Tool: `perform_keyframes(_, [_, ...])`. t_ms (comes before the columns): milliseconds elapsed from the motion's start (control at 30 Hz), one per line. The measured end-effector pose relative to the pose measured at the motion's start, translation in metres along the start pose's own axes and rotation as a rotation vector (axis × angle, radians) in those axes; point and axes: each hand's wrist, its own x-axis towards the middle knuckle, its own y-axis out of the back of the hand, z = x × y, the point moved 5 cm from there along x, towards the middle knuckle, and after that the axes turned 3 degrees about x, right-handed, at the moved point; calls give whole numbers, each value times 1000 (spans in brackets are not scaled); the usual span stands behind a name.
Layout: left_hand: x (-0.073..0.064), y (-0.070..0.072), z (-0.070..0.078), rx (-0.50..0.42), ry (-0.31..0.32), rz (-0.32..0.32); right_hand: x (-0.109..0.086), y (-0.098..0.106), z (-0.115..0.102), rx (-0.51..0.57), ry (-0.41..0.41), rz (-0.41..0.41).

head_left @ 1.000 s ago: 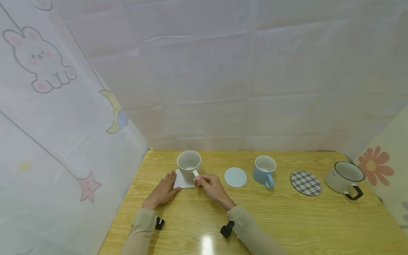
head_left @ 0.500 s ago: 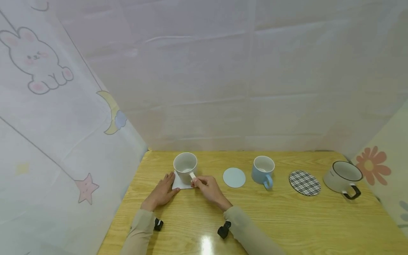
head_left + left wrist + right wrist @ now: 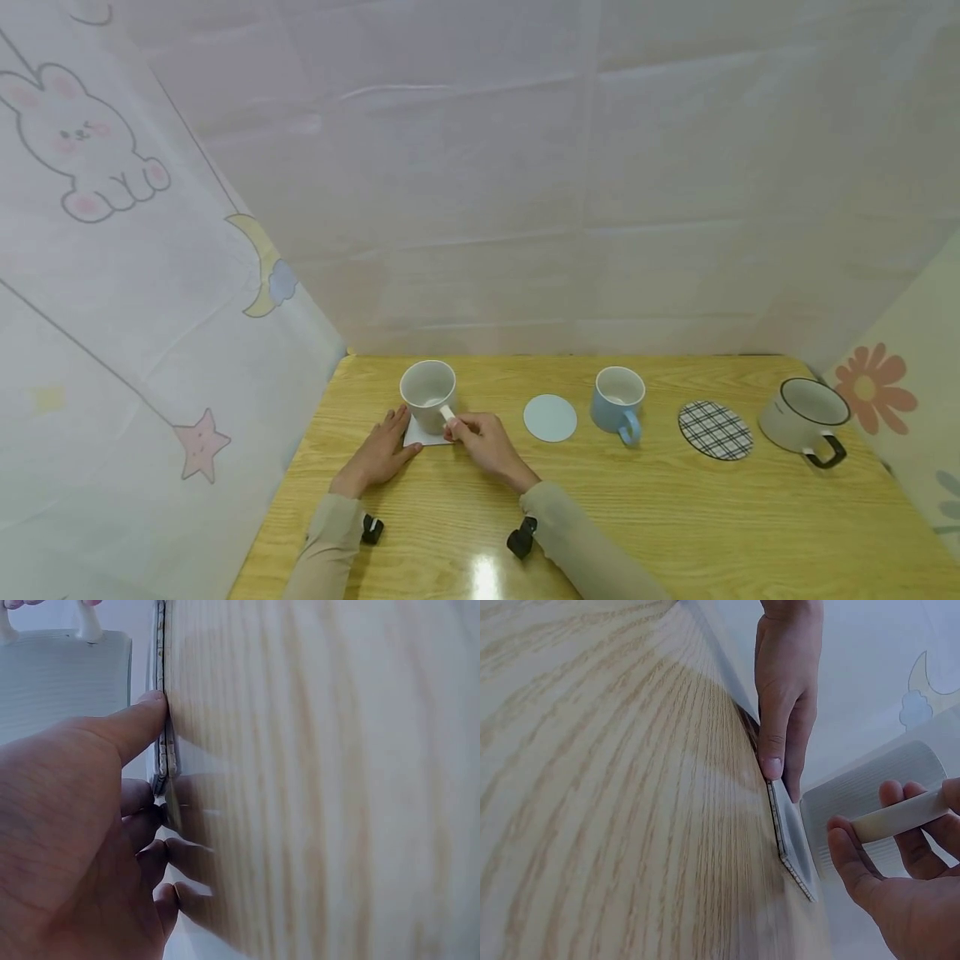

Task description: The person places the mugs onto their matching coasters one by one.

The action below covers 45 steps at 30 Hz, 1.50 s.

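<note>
On the table (image 3: 720,525), 2 mugs (image 3: 609,414) (image 3: 783,429) stand right of the held mug (image 3: 423,408).

The table (image 3: 675,517) bears three coasters (image 3: 417,435), one blue mug (image 3: 611,414), one black-rimmed mug (image 3: 783,430)

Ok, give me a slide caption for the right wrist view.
Right hand holds a ribbed white mug by its handle over a square white coaster touched by the left hand.
</note>
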Motion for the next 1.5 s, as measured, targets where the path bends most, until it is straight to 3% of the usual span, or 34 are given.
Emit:
perform_keyframes(133, [0,-1,-2,1,-18,15,1,-1,0,12,-17,-3])
perform_keyframes(400, [2,-2,-2,1,13,-15,4,-5,2,75,-16,-15])
perform_keyframes(667, [0,-2,-2,9,17,-17,2,-6,-7,78,-56,-72])
perform_keyframes(933, [1,0,0,-2,5,5,4,-9,5,47,-37,13])
perform_keyframes(1233, [4,-1,-2,25,22,-32,7,-9,8,27,-26,13])
perform_keyframes(1500, [3,-9,-13,25,-14,11,6,-14,8,8,-12,29])
